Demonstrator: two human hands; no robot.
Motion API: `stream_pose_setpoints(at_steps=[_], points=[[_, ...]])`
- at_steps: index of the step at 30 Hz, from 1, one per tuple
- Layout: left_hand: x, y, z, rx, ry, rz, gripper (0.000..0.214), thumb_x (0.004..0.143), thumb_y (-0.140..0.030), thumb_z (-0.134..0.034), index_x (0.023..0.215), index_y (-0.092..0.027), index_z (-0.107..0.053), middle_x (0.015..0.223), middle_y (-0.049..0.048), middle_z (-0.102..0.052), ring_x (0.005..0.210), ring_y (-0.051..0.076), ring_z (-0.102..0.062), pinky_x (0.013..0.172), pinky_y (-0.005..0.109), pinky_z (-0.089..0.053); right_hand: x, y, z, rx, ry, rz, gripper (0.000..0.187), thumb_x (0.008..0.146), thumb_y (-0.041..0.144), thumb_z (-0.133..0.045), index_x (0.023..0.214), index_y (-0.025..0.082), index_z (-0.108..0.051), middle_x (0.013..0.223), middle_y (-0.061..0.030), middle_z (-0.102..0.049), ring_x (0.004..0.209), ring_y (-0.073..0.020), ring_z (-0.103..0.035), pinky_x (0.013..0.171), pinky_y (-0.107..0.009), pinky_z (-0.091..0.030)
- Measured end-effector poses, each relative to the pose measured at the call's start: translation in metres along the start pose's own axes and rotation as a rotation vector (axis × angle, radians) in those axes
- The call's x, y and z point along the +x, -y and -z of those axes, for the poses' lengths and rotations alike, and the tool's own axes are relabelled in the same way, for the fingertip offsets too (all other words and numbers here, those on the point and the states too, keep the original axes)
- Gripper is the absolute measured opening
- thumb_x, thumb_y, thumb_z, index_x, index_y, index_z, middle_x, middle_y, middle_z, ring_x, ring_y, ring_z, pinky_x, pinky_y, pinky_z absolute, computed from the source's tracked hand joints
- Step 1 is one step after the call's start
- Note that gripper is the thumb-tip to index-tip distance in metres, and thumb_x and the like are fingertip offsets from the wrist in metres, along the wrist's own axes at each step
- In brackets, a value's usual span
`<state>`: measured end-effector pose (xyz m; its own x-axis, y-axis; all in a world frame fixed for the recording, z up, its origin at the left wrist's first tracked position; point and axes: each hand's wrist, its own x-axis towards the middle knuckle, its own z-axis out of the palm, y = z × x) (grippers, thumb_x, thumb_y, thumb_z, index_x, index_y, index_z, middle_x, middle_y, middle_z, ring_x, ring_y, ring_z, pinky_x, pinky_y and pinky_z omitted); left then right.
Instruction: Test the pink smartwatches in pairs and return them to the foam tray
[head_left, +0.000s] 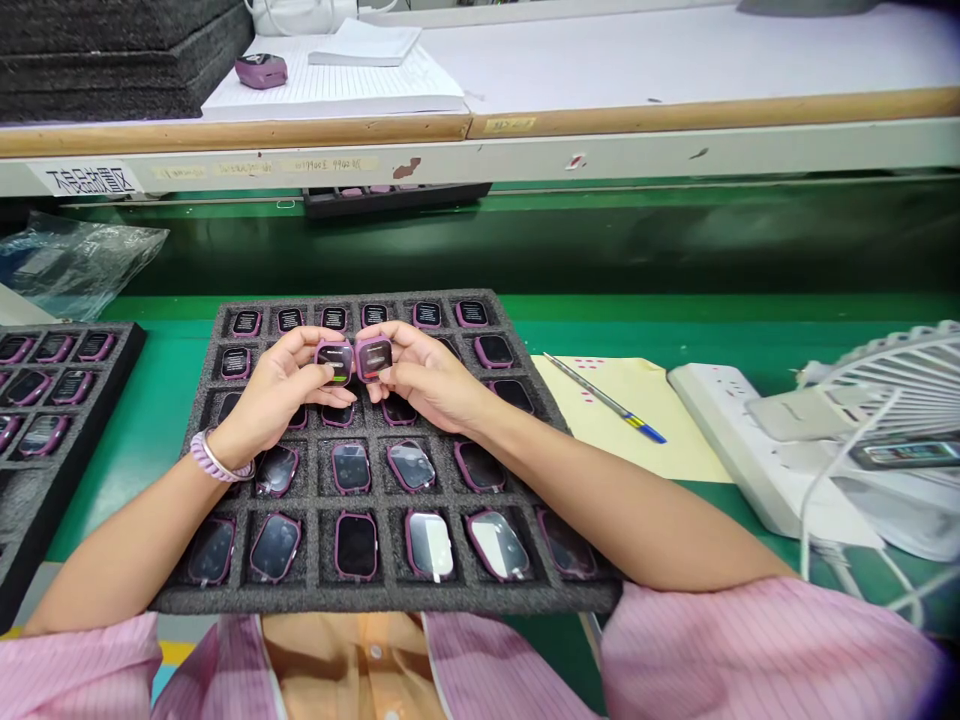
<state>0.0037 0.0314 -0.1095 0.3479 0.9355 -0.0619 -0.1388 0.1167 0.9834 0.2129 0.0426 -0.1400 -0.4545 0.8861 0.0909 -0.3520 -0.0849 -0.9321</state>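
Note:
My left hand [281, 390] pinches a small purple watch body [334, 358], its dark screen facing me. Beside it my right hand [421, 378] grips a second purple watch body [373, 357], and the two pieces almost touch. Both hands hover over the upper middle of a dark foam tray [375, 598]. The tray's pockets hold several more purple watch bodies [355, 545], some with shiny film on the glass. A pale bracelet sits on my left wrist.
A second foam tray [45, 400] with watch bodies lies at the left. A yellow sheet [622, 425] with a pen [604, 399] lies right of the main tray, then a white power strip [739, 440] and a fan [892, 400]. A shelf with papers runs behind.

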Motion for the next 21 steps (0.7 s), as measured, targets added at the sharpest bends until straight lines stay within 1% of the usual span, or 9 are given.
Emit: stream_pose_setpoints(at_steps=[3, 7, 12, 15, 18, 20, 21], points=[[0.000, 0.001, 0.000, 0.013, -0.003, -0.010, 0.041, 0.079, -0.025, -0.079, 0.114, -0.015, -0.059, 0.104, 0.0025, -0.069, 0.068, 0.017, -0.078, 0.067, 0.024, -0.070, 0.000, -0.002, 0.001, -0.007, 0.009, 0.005, 0.043, 0.081, 0.023, -0.078, 0.118, 0.018, -0.057, 0.085, 0.0040, -0.068, 0.063, -0.0108, -0.066, 0.064, -0.024, -0.054], [0.000, 0.001, 0.000, 0.028, -0.008, -0.006, 0.041, 0.081, -0.026, -0.080, 0.114, -0.016, -0.058, 0.106, 0.0036, -0.069, 0.068, 0.016, -0.077, 0.067, 0.025, -0.070, 0.000, -0.003, 0.002, -0.045, 0.011, 0.017, 0.043, 0.087, 0.029, -0.081, 0.120, 0.018, -0.056, 0.086, 0.0025, -0.069, 0.063, -0.0103, -0.064, 0.062, -0.023, -0.052], [0.000, 0.002, 0.001, 0.033, -0.006, -0.011, 0.045, 0.080, -0.026, -0.079, 0.120, -0.017, -0.059, 0.116, 0.0065, -0.068, 0.073, 0.015, -0.078, 0.074, 0.027, -0.070, -0.001, -0.001, 0.001, -0.040, 0.007, 0.028, 0.049, 0.081, 0.021, -0.077, 0.125, 0.019, -0.056, 0.090, 0.0022, -0.069, 0.067, -0.0117, -0.066, 0.064, -0.025, -0.053], [0.001, -0.001, 0.001, 0.047, -0.034, -0.047, 0.054, 0.077, -0.023, -0.079, 0.127, -0.017, -0.059, 0.123, 0.0082, -0.067, 0.074, 0.014, -0.076, 0.076, 0.027, -0.069, -0.001, 0.002, 0.000, -0.030, 0.008, 0.040, 0.054, 0.079, 0.018, -0.077, 0.128, 0.020, -0.055, 0.096, 0.0013, -0.069, 0.071, -0.0120, -0.067, 0.065, -0.024, -0.054], [-0.006, -0.016, -0.005, 0.051, -0.041, -0.112, 0.067, 0.074, -0.015, -0.082, 0.136, -0.017, -0.058, 0.118, 0.0079, -0.069, 0.078, 0.012, -0.073, 0.074, 0.022, -0.066, -0.002, 0.011, -0.001, -0.028, 0.036, 0.081, 0.061, 0.080, 0.016, -0.082, 0.133, 0.023, -0.053, 0.101, 0.0007, -0.068, 0.078, -0.0123, -0.070, 0.071, -0.023, -0.057], [-0.022, -0.032, -0.014, 0.031, 0.035, -0.136, 0.066, 0.074, -0.010, -0.085, 0.136, -0.019, -0.061, 0.111, 0.0069, -0.072, 0.088, 0.014, -0.073, 0.075, 0.018, -0.063, -0.007, 0.024, -0.004, -0.038, 0.080, 0.124, 0.061, 0.085, 0.019, -0.085, 0.136, 0.024, -0.053, 0.105, -0.0002, -0.067, 0.082, -0.0128, -0.071, 0.075, -0.024, -0.060], [-0.033, -0.042, -0.019, 0.015, 0.112, -0.137, 0.063, 0.074, -0.009, -0.086, 0.133, -0.020, -0.065, 0.107, 0.0064, -0.073, 0.091, 0.016, -0.074, 0.075, 0.017, -0.063, -0.013, 0.032, -0.006, -0.058, 0.105, 0.142, 0.060, 0.087, 0.022, -0.086, 0.138, 0.025, -0.054, 0.107, -0.0013, -0.067, 0.083, -0.0135, -0.071, 0.077, -0.025, -0.061]])
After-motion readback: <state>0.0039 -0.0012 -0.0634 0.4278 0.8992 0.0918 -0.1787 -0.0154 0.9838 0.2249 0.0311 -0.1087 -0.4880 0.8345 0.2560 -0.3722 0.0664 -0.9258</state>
